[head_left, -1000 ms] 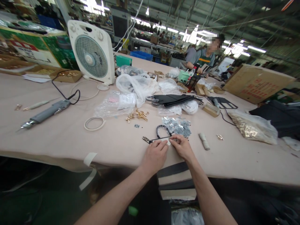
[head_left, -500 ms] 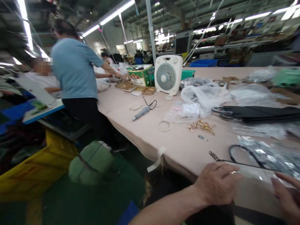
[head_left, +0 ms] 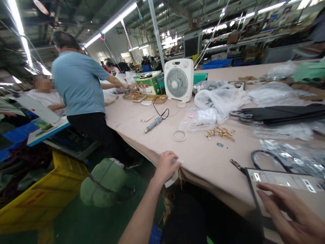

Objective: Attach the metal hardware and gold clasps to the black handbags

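Observation:
My left hand (head_left: 167, 166) is at the table's front edge, its fingers closed on a white tape strip (head_left: 172, 179) that hangs over the edge. At the lower right, my right hand (head_left: 289, 210) lies over a flat grey panel (head_left: 284, 179) with dark edging and two shiny metal frames; its fingers are apart. A dark strap with a metal clasp (head_left: 238, 166) extends from the panel's upper left corner, and a black loop handle (head_left: 266, 154) lies behind it. A roll of tape (head_left: 179, 135) rests on the table, left of a pile of gold-coloured hardware (head_left: 220, 133).
A grey electric screwdriver (head_left: 153, 124) lies before a white fan (head_left: 179, 80). Plastic bags (head_left: 220, 101) and black pieces (head_left: 286, 113) cover the right side. A person in a blue shirt (head_left: 77, 81) stands left, near a yellow crate (head_left: 61, 176).
My left hand has left the panel and moved left to the tape strip. More of the panel shows, with its two metal frames visible. The camera view has shifted slightly.

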Motion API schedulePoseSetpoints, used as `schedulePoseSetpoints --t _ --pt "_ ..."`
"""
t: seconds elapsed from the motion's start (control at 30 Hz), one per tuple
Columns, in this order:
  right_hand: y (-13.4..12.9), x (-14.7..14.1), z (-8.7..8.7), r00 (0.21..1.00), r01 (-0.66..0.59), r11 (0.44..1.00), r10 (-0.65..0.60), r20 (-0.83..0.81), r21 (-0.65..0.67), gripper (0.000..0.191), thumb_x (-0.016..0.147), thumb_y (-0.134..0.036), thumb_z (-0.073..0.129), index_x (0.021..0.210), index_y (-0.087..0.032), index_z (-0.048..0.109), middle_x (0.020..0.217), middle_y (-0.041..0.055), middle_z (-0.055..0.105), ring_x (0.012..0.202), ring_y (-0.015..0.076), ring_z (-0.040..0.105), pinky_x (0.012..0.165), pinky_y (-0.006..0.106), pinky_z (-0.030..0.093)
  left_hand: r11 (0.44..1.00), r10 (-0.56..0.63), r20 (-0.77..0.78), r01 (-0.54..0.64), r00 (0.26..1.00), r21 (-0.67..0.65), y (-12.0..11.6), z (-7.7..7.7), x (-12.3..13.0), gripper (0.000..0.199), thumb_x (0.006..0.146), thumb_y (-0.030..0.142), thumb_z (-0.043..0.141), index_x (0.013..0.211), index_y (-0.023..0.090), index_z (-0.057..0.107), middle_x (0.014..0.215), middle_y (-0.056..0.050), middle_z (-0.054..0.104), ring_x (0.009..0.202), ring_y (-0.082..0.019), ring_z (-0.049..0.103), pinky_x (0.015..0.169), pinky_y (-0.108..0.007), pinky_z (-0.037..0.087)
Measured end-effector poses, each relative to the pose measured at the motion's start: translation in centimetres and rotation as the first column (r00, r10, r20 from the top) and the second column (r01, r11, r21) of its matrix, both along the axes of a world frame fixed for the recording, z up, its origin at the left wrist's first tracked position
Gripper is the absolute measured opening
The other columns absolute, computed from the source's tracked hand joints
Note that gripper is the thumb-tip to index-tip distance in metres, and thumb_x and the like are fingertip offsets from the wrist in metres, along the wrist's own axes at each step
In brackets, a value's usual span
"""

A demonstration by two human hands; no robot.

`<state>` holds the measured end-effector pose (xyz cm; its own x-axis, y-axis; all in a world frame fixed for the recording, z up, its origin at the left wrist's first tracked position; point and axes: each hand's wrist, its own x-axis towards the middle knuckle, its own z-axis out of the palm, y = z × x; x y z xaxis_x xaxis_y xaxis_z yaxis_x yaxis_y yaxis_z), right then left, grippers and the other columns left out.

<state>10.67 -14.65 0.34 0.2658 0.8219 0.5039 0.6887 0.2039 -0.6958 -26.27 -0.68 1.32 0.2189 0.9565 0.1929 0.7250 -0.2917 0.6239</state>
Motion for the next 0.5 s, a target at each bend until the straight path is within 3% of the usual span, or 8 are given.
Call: schedulePoseSetpoints --t 0.07,0.17,0.23,0.3,0.4,0.5 --pt "-0.3 -1.8 0.5 0.998 -0.063 0.997 0.064 0.021 -0.033 0.038 0.092 -0.061 0.063 0.114 -0.032 0.074 0.116 0.0071 0.076 0.096 0.0302 0.074 0.09 0.044 0.055 1.0 -0.007 0.011 0.007 1.0 -0.002 -0.2 0.1 0.0 0.006 0.09 0.027 0.075 0.09 0.021 0.075 0.102 -0.004 0.071 0.107 -0.023 0.062 0.102 -0.043 0.047" --pt "-0.5 -3.4 0.6 0.99 -0.131 0.991 0.131 0.043 -0.011 0.032 0.094 -0.054 0.064 0.115 -0.032 0.075 0.115 0.0065 0.077 0.101 0.0293 0.075 0.091 0.041 0.058 1.0 -0.026 0.08 0.026 0.996 0.004 -0.9 0.2 0.4 0.013 0.094 0.028 0.068 0.084 0.02 0.069 0.094 -0.003 0.07 0.102 -0.022 0.063 0.098 -0.04 0.048" --pt "-0.6 -4.2 0.7 0.984 -0.174 0.985 0.174 0.051 0.005 0.027 0.095 -0.049 0.065 0.114 -0.032 0.075 0.113 0.0055 0.078 0.103 0.0278 0.075 0.09 0.038 0.061 0.997 -0.053 0.22 0.062 0.974 -0.036 -1.7 0.4 1.0 0.016 0.098 0.033 0.063 0.09 0.02 0.066 0.097 -0.004 0.071 0.1 -0.021 0.064 0.094 -0.037 0.049" --pt "-0.7 -4.9 1.3 0.978 -0.207 0.978 0.206 0.035 0.013 0.023 0.096 -0.043 0.065 0.114 -0.032 0.075 0.111 0.0053 0.078 0.102 0.0261 0.076 0.088 0.035 0.063 0.985 -0.053 0.432 0.118 0.9 -0.124 -2.6 0.8 2.1 0.02 0.103 0.039 0.055 0.098 0.02 0.061 0.097 -0.004 0.072 0.095 -0.02 0.067 0.088 -0.034 0.051" --pt "-0.8 -5.8 2.8 0.972 -0.234 0.972 0.234 -0.016 0.001 0.02 0.097 -0.038 0.066 0.113 -0.031 0.075 0.11 0.0062 0.078 0.101 0.0251 0.076 0.088 0.034 0.063 0.947 -0.02 0.636 0.218 0.772 -0.235 -3.9 2.2 4.9 0.024 0.104 0.044 0.053 0.102 0.021 0.056 0.083 0.0 0.07 0.077 -0.016 0.068 0.076 -0.028 0.052" --pt "-1.0 -5.8 4.4 0.975 -0.212 0.977 0.209 -0.073 -0.035 0.02 0.098 -0.035 0.065 0.115 -0.03 0.074 0.11 0.0075 0.075 0.091 0.0228 0.075 0.079 0.032 0.064 0.896 -0.123 0.63 0.358 0.767 -0.262 -4.5 4.6 8.4 0.022 0.101 0.041 0.059 0.104 0.019 0.063 0.079 0.002 0.066 0.069 -0.013 0.061 0.066 -0.024 0.047"
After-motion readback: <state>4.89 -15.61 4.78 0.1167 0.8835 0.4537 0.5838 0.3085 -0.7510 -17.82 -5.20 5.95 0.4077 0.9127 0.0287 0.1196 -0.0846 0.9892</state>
